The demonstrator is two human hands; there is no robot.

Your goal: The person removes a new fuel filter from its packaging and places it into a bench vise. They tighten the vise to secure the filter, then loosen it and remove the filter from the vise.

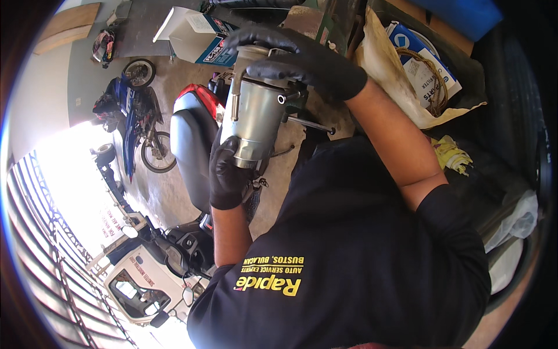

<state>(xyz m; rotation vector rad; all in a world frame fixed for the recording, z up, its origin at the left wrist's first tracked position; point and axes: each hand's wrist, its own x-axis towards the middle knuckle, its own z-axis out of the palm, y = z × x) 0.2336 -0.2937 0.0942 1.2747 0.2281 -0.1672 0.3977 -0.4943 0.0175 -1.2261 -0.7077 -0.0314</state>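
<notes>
Held part: silver metal canister (256, 113), cylindrical, with a narrower stepped collar at its lower end and a dark fitting at its upper end; raised in the air between both hands, clear of any surface, above the motorcycles in the background.
Left hand (228, 171): black-gloved, fingers (224, 152) curled snugly round the collar and lower body of the canister; closed on it, bearing its weight from below.
Right hand (308, 61): black-gloved, draped over the top, fingers bent down around the cap and fitting; closed on the upper end, though whether turning or only steadying cannot be told.
Attached bits: thin metal tube (235, 99) running up the canister's left side; slim rod (311, 124) jutting out to the right under the fitting.
Stage reached, as judged: canister already out of any mount and free in the hands; work seemingly centred on its top end. Cap still seated, no parts visibly separated from the body.
Left to do, as judged: anything at the top fitting appears unfinished; nothing set down or put away yet.
Nearby: opened white-and-blue carton (197, 35) behind the canister; crumpled brown paper (389, 70) and a second box (418, 64) with a wire coil to the right; yellow rag (450, 154) lower right.
Background: red-and-black motorcycle (195, 125) directly beneath the canister, blue motorcycle (131, 110) further left.
</notes>
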